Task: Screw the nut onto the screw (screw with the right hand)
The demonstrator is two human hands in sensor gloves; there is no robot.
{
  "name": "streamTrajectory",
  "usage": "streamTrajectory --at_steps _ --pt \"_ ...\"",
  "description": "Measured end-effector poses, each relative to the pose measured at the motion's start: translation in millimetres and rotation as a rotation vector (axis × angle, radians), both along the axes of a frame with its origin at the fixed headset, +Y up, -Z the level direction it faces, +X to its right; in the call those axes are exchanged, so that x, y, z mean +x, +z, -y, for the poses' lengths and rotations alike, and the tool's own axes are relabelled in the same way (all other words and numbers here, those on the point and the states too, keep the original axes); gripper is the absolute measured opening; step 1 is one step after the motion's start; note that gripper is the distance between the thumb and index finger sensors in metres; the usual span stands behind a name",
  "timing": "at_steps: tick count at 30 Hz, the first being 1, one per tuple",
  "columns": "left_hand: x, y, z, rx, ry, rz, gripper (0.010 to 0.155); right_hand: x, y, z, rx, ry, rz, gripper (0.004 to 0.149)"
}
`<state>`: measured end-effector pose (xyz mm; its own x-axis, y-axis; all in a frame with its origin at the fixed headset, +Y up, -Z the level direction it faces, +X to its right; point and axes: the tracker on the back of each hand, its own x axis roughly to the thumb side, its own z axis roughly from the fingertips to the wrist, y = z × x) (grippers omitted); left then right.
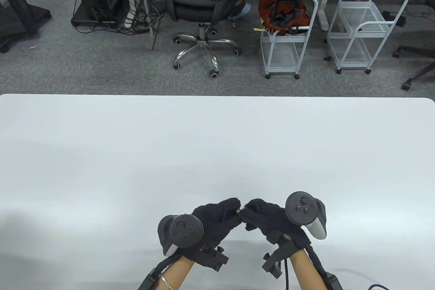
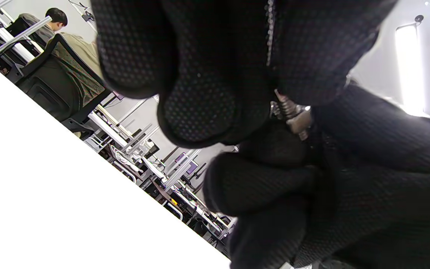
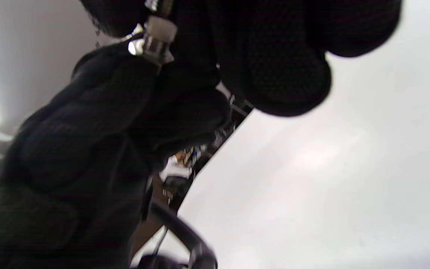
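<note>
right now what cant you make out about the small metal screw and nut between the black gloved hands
- Table view: the small metal screw and nut are too small, and the fingertips of the left hand and right hand cover them.
- Left wrist view: black glove fingers hide most of the threaded metal screw, so how far the nut sits is unclear.
- Right wrist view: blurred; the metal parts are cut off near the top edge.

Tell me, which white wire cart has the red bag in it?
The left white wire cart holds the red bag; the right white wire cart doesn't.
</note>
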<state>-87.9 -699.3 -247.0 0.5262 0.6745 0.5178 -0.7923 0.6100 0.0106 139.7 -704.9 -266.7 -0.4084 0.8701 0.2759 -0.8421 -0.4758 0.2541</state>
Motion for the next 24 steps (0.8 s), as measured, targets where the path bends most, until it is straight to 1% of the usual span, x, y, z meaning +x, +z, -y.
streamTrajectory --at_steps 2,4,7,8,9,10,11,12,15,16,18,19,20,21,22,24 --pt "0.4 0.0 0.1 -0.015 0.023 0.008 0.046 -0.3 0.8 1.0 -0.007 -0.028 0.028 0.046" --pt "-0.1 0.2 -0.2 -0.006 0.011 0.000 0.046 0.0 0.9 0.3 -0.027 -0.016 -0.010 0.046" --pt "-0.6 0.7 -1.5 0.025 -0.022 -0.028 0.046 -0.7 -0.1 -0.8 -0.087 0.013 -0.119 0.050" --pt "-0.5 1.0 -1.7 0.025 -0.023 -0.025 0.046 -0.1 -0.1 -0.3 -0.074 0.035 -0.120 0.049" --pt "-0.3 0.9 -1.5 0.024 -0.019 -0.022 0.046 0.2 -0.7 0.2 -0.016 0.027 -0.068 0.047" --pt "0.0 0.6 -0.9 0.017 -0.014 -0.014 0.046 0.2 -0.8 1.0 0.008 0.010 -0.016 0.046" --pt "0.6 0.4 -0.6 0.010 -0.003 0.003 0.046 -0.4 0.3 2.3 0.008 -0.017 0.034 0.046" --pt "0.7 0.3 -0.3 0.004 0.001 0.005 0.046 -0.5 0.4 2.8 0.003 -0.024 0.040 0.045" --pt "-0.1 0.5 -0.5 0.007 -0.010 -0.017 0.046 0.0 0.0 2.8 -0.046 -0.023 -0.025 0.048" --pt "-0.7 0.6 -0.6 0.013 -0.019 -0.033 0.046 -0.7 -0.5 2.4 -0.076 -0.014 -0.075 0.051" --pt "-0.7 0.7 -0.9 0.016 -0.023 -0.029 0.046 -1.6 -0.7 2.3 -0.105 0.029 -0.131 0.050" --pt "-0.5 0.8 -0.8 0.015 -0.021 -0.027 0.046 -1.0 -1.0 2.4 -0.068 0.039 -0.106 0.048" --pt "0.2 0.7 -0.7 0.015 -0.015 -0.016 0.046 -0.6 -1.5 2.6 -0.012 0.025 -0.044 0.047" --pt "0.4 0.4 0.1 0.013 -0.013 -0.003 0.046 -0.2 -0.5 3.1 -0.006 -0.004 0.015 0.047" --pt "0.9 0.2 0.1 0.009 -0.005 0.008 0.046 -0.5 -0.1 3.5 -0.011 -0.021 0.029 0.046" --pt "0.9 0.5 -0.1 0.003 -0.001 0.004 0.046 -0.2 -0.2 4.2 -0.037 -0.026 0.003 0.046"
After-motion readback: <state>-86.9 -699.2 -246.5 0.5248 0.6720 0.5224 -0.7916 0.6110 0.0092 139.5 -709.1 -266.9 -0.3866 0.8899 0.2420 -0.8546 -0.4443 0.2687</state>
